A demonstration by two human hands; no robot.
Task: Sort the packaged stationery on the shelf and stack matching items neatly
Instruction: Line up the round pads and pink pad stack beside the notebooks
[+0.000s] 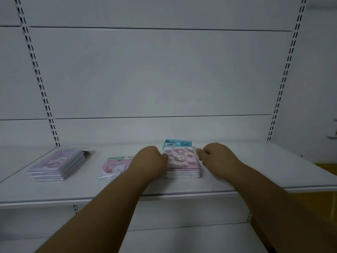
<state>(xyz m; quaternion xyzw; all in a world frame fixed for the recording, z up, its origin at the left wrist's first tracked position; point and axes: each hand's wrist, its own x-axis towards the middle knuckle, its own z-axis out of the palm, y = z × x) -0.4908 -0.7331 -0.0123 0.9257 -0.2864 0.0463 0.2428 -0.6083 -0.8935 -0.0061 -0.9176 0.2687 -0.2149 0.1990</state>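
On the white shelf [237, 172] lie three groups of packaged stationery. A stack of pink packs with blue header cards [182, 161] sits in the middle right. My left hand [149, 159] rests curled against its left side and my right hand [217, 156] is curled against its right side, so the stack lies between both hands. A pink pack with a bear and a green header [114, 168] lies just left of my left hand, partly hidden by my wrist. A stack of purple rabbit packs [58, 165] stands at the far left.
The white back panel [164, 79] with slotted uprights [36, 73] rises behind the shelf. A lower shelf level [182, 232] shows beneath the front edge. A yellowish surface [326, 168] lies past the right end.
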